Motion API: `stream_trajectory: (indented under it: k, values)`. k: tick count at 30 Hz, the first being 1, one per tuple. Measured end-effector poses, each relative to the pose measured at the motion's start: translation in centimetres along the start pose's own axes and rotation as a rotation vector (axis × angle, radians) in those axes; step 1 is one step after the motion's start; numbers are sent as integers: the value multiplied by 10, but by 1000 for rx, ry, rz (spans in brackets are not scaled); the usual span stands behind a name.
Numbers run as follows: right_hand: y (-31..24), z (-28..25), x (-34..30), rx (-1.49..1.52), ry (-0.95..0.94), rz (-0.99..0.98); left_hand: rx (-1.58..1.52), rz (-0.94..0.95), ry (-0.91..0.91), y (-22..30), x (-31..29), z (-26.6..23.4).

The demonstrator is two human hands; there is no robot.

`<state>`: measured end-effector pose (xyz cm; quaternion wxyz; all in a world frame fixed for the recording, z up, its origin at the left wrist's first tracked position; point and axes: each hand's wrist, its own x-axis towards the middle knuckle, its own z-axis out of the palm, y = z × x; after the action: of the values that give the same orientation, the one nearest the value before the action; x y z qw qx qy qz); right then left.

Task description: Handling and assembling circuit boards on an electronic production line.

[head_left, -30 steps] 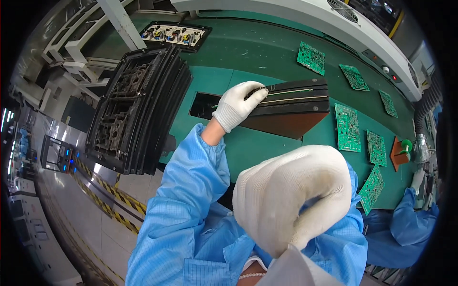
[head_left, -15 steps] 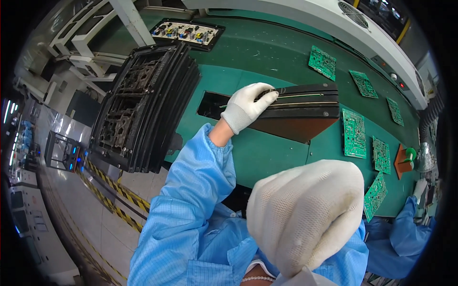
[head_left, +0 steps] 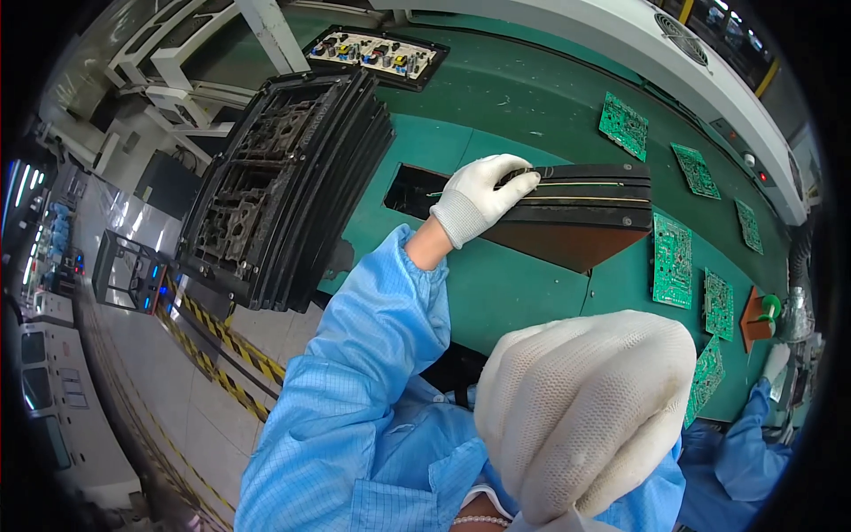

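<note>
My gloved left hand (head_left: 486, 199) is closed over the upper left end of a black frame-like carrier stack (head_left: 585, 193) that stands on edge. Thin board edges show as light lines between its black layers, and its near face is brown. My gloved right hand (head_left: 589, 412) is raised close in front of me, fingers curled inward; whatever they hold, if anything, is hidden. Left of my left hand, a row of black slotted carriers (head_left: 266, 191) stands upright on the bench's edge.
Several green circuit boards (head_left: 672, 262) lie to the right on the green bench (head_left: 523, 297). A populated board in a black frame (head_left: 377, 55) lies at the back. A rectangular opening (head_left: 409, 191) is beside my left hand. A co-worker's sleeve (head_left: 740, 465) shows at lower right.
The view has shifted, so the bench and its things sit slightly further right in it. My left hand keeps its hold on the carrier stack; my right hand stays raised and curled.
</note>
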<state>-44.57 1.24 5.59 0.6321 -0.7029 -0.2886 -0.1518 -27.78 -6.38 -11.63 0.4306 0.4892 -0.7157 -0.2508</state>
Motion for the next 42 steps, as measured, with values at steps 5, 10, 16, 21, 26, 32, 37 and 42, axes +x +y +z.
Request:
stream_trajectory:
  k: [5, 10, 16, 21, 26, 32, 37, 42]
  values:
    - [32, 21, -3, 189, 127, -141, -26, 28, 59, -2, 3, 8]
    - [30, 27, -5, 23, 551, -96, -28, 20, 74, -5, 0, 5]
    - [34, 33, -6, 23, 579, -154, -44, 42, 85, 3, 0, 4]
    - [33, 42, 1, -27, 615, -177, -186, 152, 295, 12, -3, -3]
    - [24, 37, 1, 91, 413, -182, -213, 328, 460, 107, -47, -35]
    - [1, 53, -8, -299, 642, -86, 199, 621, 631, 155, -134, -85]
    - [-2, 56, -1, -365, 579, -121, 235, 244, 1254, 139, -225, -129]
    - [6, 56, 7, -463, 710, 10, -438, -563, 1427, 85, -279, -163]
